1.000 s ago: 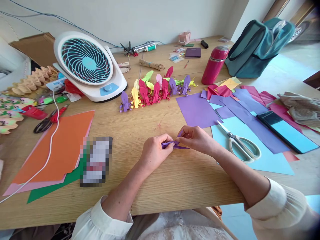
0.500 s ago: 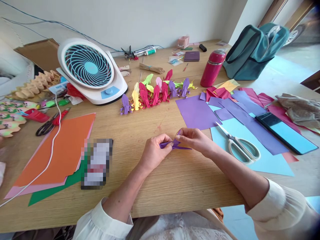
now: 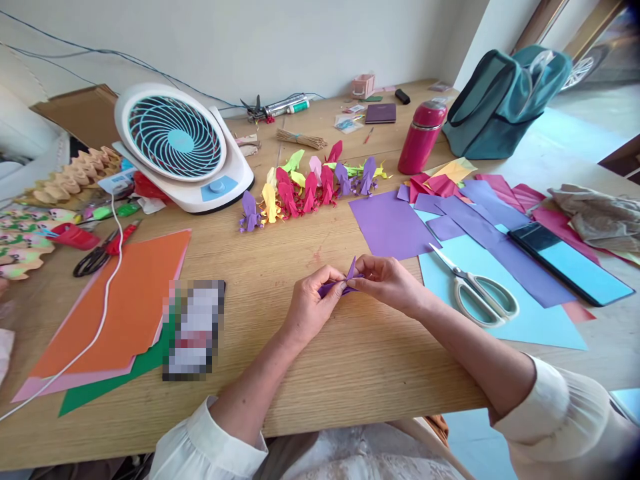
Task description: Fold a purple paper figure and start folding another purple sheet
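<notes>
Between my hands is a small piece of folded purple paper (image 3: 352, 268), with one narrow point sticking up. My left hand (image 3: 316, 295) pinches its left part between thumb and fingers. My right hand (image 3: 385, 282) is closed on the right part, its thumb close to the left thumb. Fingers hide much of the folds. Beyond the hands stand several folded paper figures (image 3: 309, 190) in purple, yellow, red, pink and green. A flat purple sheet (image 3: 393, 225) lies behind my right hand, and white-handled scissors (image 3: 483, 290) rest on light blue paper (image 3: 525, 327) to its right.
At the left lie orange paper (image 3: 120, 300), a phone with a blurred screen (image 3: 193, 330) and a white cable (image 3: 106, 293). A white fan (image 3: 175, 140) stands behind them. A red bottle (image 3: 423, 137), a teal bag (image 3: 505, 107) and a dark phone (image 3: 570, 260) are on the right.
My right fingers have shifted in toward the left hand along the purple paper. A narrow point now stands upright, and the long point on the right no longer shows.
</notes>
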Available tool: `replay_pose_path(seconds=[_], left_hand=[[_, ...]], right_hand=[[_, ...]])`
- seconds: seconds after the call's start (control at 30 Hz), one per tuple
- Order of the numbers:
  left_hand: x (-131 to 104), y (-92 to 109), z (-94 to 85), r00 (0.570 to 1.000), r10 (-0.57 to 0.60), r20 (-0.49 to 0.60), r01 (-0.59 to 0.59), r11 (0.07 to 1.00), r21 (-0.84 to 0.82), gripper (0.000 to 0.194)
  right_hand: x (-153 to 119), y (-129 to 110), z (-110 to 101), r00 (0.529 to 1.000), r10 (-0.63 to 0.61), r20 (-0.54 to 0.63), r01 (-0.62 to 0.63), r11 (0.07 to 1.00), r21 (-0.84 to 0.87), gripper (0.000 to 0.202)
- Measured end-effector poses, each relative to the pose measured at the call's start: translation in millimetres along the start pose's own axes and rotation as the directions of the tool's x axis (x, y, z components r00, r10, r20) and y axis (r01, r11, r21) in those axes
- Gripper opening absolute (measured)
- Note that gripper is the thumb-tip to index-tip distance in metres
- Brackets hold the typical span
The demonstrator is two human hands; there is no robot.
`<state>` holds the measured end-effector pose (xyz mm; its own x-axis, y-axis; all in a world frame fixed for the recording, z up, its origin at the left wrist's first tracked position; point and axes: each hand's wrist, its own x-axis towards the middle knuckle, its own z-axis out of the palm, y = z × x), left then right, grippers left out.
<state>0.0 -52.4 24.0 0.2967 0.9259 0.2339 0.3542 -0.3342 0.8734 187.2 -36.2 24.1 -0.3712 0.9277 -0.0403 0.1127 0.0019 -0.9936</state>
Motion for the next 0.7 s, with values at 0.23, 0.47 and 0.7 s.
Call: replay_pose_path(seconds=[0.23,0.47,0.7], left_hand=[[-2,2,3.1,1.000,0.005,-0.026,-0.005,1.000,0.013,0.009],[-2,2,7.9,0.990,-0.079,-0.116,0.073,0.996,-0.050,0.011],[-2,0,12.7,0.957,-0.147,-0.252,0.082,0.964,-0.254,0.013]], right_hand=[[-1,6,4,0.997,-0.057,-0.053,0.057,0.998,0.011,0.032],[0,0,2,0.997,-0.045,-0.059,0.050,0.994,0.095,0.033],[1,-8,6,0.990,0.037,-0.139,-0.010,0.981,0.192,0.041]])
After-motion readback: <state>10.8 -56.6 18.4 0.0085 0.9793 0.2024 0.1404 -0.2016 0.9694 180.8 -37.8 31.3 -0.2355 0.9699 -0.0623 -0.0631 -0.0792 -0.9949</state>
